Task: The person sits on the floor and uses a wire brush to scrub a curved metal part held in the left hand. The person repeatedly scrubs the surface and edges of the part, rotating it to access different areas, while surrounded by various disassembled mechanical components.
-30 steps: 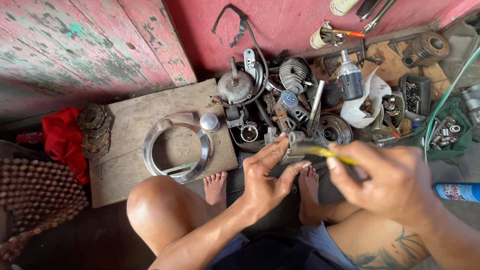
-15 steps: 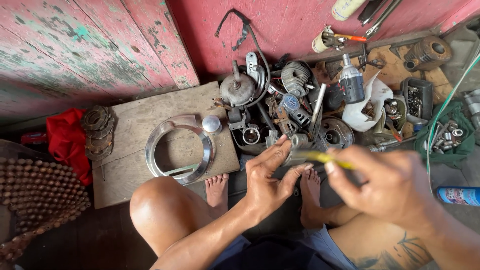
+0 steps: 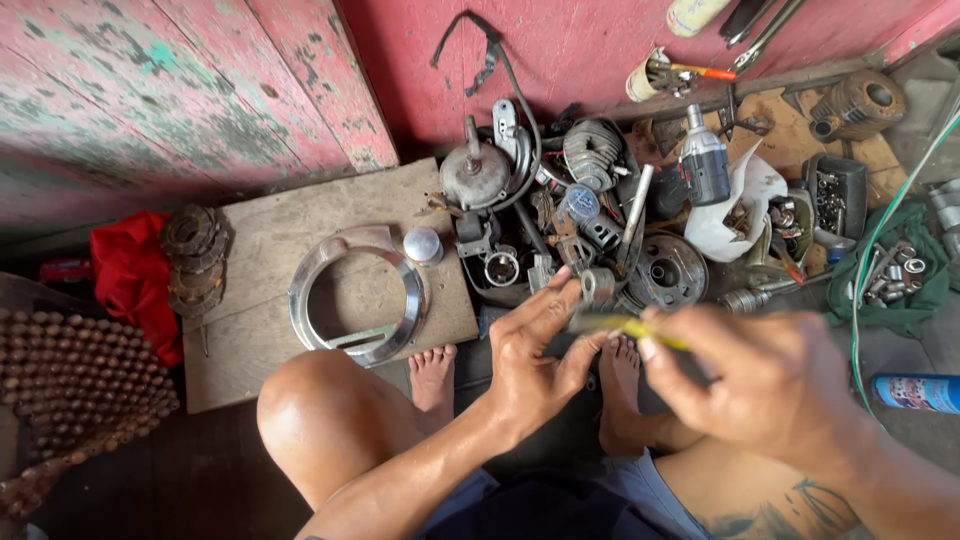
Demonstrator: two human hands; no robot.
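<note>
Gripping a yellow tool [image 3: 628,327] in my right hand [image 3: 770,385], head view; my left hand [image 3: 535,350] pinches a small metal part [image 3: 597,287] at centre, near the parts pile [image 3: 590,215], right of the chrome ring [image 3: 357,295].

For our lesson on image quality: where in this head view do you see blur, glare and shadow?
Head view: the right hand and its yellow tool are motion-blurred; the chrome ring shows glare; deep shadow lies under the left hand, around the feet.
</note>
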